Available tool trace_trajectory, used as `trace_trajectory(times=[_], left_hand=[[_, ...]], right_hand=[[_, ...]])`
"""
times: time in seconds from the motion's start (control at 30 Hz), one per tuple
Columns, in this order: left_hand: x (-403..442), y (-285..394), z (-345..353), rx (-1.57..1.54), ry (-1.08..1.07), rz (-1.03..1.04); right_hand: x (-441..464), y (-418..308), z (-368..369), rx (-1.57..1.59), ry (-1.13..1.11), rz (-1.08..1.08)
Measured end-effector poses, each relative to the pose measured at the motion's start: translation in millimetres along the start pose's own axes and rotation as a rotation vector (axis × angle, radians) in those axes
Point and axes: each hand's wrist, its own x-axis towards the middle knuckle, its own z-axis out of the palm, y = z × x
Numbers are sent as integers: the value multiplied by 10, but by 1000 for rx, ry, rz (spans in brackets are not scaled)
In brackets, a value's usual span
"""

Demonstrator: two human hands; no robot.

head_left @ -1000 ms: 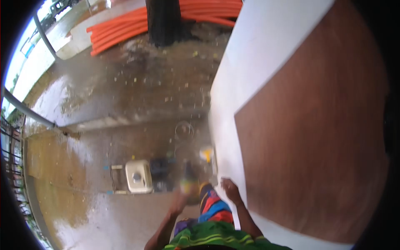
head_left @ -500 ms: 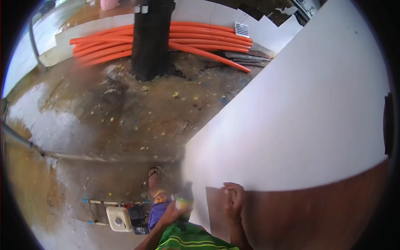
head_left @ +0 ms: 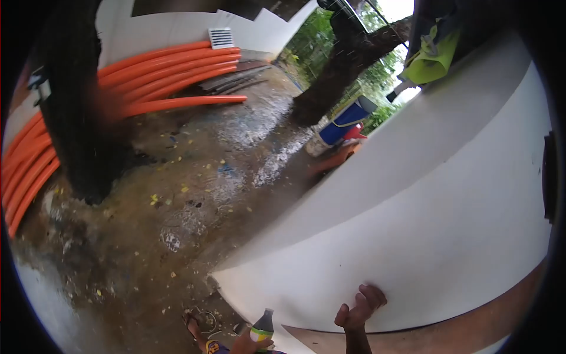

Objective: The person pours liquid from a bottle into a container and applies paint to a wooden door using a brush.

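Observation:
My left hand (head_left: 243, 343) is wrapped round a dark bottle (head_left: 263, 324) with a white, yellow and green label, low at the bottom of the head view. The bottle's neck points up and slightly right. To its right, my right hand (head_left: 361, 308) is raised in front of a white wall (head_left: 407, 236). Its thumb stands apart and its fingers are loosely bent, with nothing seen in them. Whether the fingertips touch the wall I cannot tell. A sandalled foot (head_left: 191, 323) shows below, left of the bottle.
Orange pipes (head_left: 159, 74) lie behind a dark tree trunk (head_left: 73, 130) at left. A second trunk (head_left: 333, 76) leans at the back, beside a blue-and-white bucket (head_left: 348, 120). Yellow-green cloth (head_left: 433, 62) hangs at upper right. The ground (head_left: 177, 218) is wet, with scattered leaves.
The view has swung right, bringing the second trunk, bucket and hanging cloth into sight. The small cream machine on the ground has left the view. The bottle is still in my left hand.

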Motion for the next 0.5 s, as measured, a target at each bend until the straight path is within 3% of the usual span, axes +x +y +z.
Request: trace_trajectory(times=[0.13,0.33,0.43,0.47,0.5], left_hand=[[149,122,-173,178,-99,-24],[561,-952,-421,332,-206,32],[604,-910,-524,795,-40,1155],[561,-903,-558,692,-140,927],[500,-821,-617,484,-231,425]], right_hand=[[129,-99,54,-175,-8,-24],[145,-144,64,-275,-18,12],[182,-181,107,-290,-23,31],[159,-181,98,-294,-30,38],[147,-187,87,-286,-36,42]])
